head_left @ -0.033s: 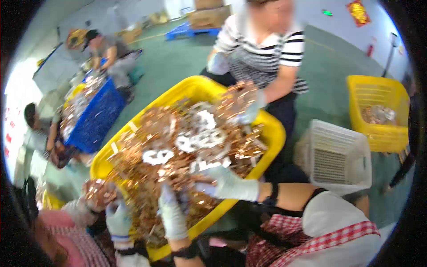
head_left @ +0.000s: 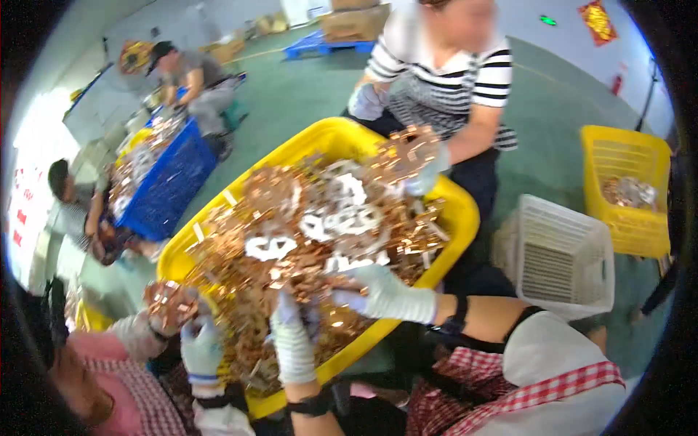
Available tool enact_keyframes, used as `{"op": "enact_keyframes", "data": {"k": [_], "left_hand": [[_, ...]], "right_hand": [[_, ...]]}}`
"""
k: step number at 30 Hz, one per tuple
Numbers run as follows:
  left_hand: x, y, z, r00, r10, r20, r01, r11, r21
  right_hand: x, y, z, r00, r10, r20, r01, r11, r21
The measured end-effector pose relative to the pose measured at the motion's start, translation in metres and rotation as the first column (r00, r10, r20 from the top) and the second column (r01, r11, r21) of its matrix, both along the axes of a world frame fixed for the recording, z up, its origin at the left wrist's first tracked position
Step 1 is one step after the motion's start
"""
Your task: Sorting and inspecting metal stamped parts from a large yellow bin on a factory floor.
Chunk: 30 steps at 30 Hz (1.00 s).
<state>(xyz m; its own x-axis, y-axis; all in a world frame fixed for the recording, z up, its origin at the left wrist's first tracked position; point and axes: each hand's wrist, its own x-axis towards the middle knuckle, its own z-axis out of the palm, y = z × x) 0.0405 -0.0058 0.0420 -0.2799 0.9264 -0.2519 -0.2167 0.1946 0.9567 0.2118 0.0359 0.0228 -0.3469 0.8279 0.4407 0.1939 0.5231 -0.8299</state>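
Note:
Both my hands wear white gloves over the near part of a yellow basket heaped with thin, shiny stamped metal pieces. My left hand points upward, its fingers closed on the near side of a copper-coloured metal piece. From the right my right hand reaches in, thumb and fingers closed on the same piece's right side. Fingertips are partly hidden and blurred among the metal. Just beyond lie silvery pieces with cut-out holes.
A person opposite holds a copper-coloured sheet; one at my left holds another. Right stand a white crate and a yellow crate. Two people work by a blue crate at far left. Boxes sit behind.
The whole scene has shifted slightly to the right in the picture. My hands keep nearly the same place against the metal pieces.

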Motion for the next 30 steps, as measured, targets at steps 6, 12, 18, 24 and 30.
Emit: {"op": "enact_keyframes", "data": {"k": [6,12,18,24,30], "left_hand": [[-0.023,0.009,-0.024,0.987,0.078,-0.137,-0.064,0.992,0.107],[-0.028,0.014,-0.028,0.339,0.372,-0.864,0.056,0.909,0.413],[-0.022,0.006,-0.003,0.917,0.074,-0.391,-0.052,0.996,0.067],[-0.019,-0.004,0.0,0.39,0.252,-0.886,0.335,0.857,0.391],[-0.031,0.012,-0.019,0.881,0.192,-0.433,-0.072,0.958,0.277]], "right_hand": [[-0.012,0.003,-0.014,1.0,-0.023,-0.002,0.023,0.999,-0.043],[-0.015,0.0,0.013,0.996,-0.039,0.077,0.05,0.987,-0.154],[-0.012,0.003,-0.001,0.998,-0.045,0.045,0.052,0.983,-0.173],[-0.004,0.024,0.0,0.965,-0.258,0.045,0.262,0.947,-0.188],[-0.008,0.02,-0.026,0.998,-0.06,0.038,0.063,0.994,-0.086]]}}
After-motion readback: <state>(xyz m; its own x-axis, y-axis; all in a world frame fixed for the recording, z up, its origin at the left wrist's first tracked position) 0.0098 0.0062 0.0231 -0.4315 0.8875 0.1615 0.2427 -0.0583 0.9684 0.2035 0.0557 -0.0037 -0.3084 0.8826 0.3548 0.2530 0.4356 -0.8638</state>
